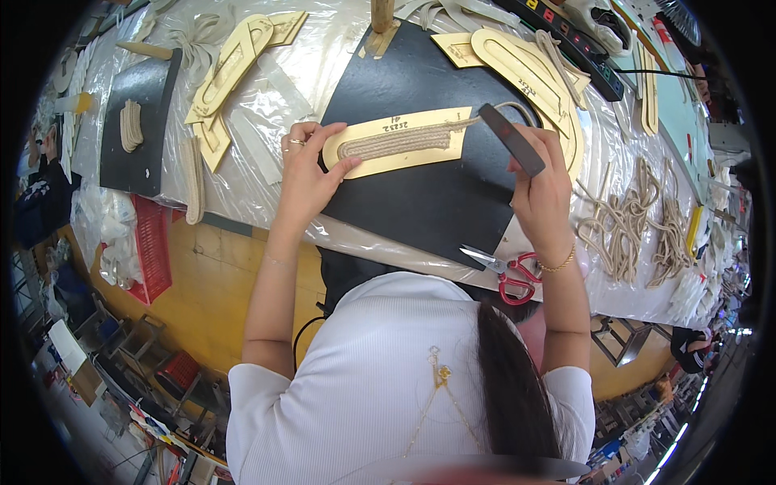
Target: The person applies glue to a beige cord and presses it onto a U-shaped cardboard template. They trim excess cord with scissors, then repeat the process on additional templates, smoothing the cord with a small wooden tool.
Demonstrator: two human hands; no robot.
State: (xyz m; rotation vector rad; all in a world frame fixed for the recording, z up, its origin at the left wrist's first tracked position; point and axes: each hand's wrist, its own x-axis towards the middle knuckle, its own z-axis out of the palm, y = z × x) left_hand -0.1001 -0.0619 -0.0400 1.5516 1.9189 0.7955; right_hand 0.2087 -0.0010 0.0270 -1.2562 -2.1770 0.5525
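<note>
A pale yellow board (432, 119) lies on a black mat (412, 210), tilted slightly up to the right. Beige cord (396, 143) is laid in tight side-by-side rows on it, rounded at the left end. My left hand (311, 174) grips the board's left end, thumb on top near the cord. In my right hand (543, 190) is a dark flat bar (512, 139), held just beyond the board's right end. A length of cord runs from the board's right end behind this bar; where it ends is hidden.
Red-handled scissors (515, 287) lie at the mat's near right corner. Loose cords (630, 218) are heaped to the right. More yellow boards (517, 69) lie at the far right and far left. A wooden post (382, 14) stands at the mat's far edge. A red crate (151, 250) is at left.
</note>
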